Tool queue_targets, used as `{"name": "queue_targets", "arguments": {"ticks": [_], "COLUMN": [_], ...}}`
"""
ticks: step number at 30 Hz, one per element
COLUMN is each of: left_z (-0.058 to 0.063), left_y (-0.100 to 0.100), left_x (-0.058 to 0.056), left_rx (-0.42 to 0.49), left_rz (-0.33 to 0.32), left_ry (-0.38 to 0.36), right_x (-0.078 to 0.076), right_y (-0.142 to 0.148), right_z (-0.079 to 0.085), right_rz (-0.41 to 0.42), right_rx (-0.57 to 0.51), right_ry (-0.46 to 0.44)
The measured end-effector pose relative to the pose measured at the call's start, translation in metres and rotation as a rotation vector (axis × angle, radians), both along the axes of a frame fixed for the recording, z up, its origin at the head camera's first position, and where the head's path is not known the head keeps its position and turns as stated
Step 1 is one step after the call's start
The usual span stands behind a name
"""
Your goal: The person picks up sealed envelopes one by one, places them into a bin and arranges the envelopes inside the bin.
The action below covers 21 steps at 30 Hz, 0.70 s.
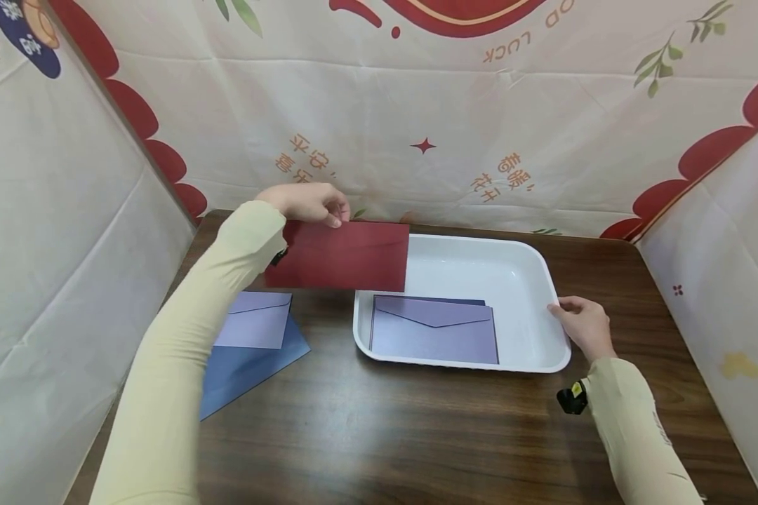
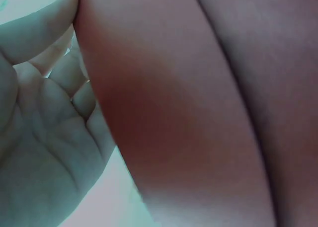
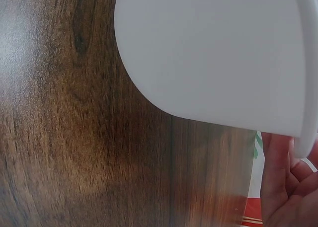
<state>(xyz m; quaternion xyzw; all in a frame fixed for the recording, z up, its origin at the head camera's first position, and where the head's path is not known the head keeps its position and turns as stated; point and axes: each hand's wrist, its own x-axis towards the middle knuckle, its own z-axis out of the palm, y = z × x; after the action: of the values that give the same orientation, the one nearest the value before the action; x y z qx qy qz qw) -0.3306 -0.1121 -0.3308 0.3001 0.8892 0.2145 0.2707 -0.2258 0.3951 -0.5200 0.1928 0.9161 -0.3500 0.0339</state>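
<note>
A dark red envelope (image 1: 354,256) hangs from my left hand (image 1: 309,203), pinched between thumb and fingers at its upper edge. Its lower right part overlaps the left end of a white tray (image 1: 524,280) in the head view. Close up in the left wrist view, the red envelope (image 2: 149,103) fills most of the picture, its flap line showing. My right hand (image 1: 584,322) grips the tray's right rim, thumb on top; in the right wrist view its fingers (image 3: 278,172) curl at the rim. Inside the tray lies a purple envelope (image 1: 432,333), with a darker edge peeking out behind it.
Left of the tray, a lilac envelope (image 1: 255,322) lies over a blue envelope (image 1: 253,375) on the brown wooden table (image 1: 379,435); my left sleeve covers part of both. Printed white cloth (image 1: 366,105) walls the table at the back and both sides.
</note>
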Motion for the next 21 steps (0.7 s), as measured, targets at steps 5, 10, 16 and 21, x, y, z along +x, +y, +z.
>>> {"name": "queue_targets", "arguments": {"ticks": [5, 10, 16, 21], "left_z": [-0.001, -0.009, -0.025, -0.036], "left_y": [0.021, 0.042, 0.064, 0.080], "left_x": [0.000, -0.003, -0.006, -0.006], "left_rx": [0.030, 0.068, 0.058, 0.091], "left_rz": [-0.032, -0.062, -0.085, -0.068], "left_ry": [-0.003, -0.013, -0.029, -0.092], "right_x": [0.016, 0.018, 0.018, 0.019], "right_y": [-0.027, -0.031, -0.030, -0.030], "right_z": [0.037, 0.040, 0.039, 0.040], "right_rz": [0.047, 0.039, 0.035, 0.036], "right_rx": [-0.005, 0.002, 0.004, -0.001], "right_ry": [-0.017, -0.028, -0.031, -0.028]}}
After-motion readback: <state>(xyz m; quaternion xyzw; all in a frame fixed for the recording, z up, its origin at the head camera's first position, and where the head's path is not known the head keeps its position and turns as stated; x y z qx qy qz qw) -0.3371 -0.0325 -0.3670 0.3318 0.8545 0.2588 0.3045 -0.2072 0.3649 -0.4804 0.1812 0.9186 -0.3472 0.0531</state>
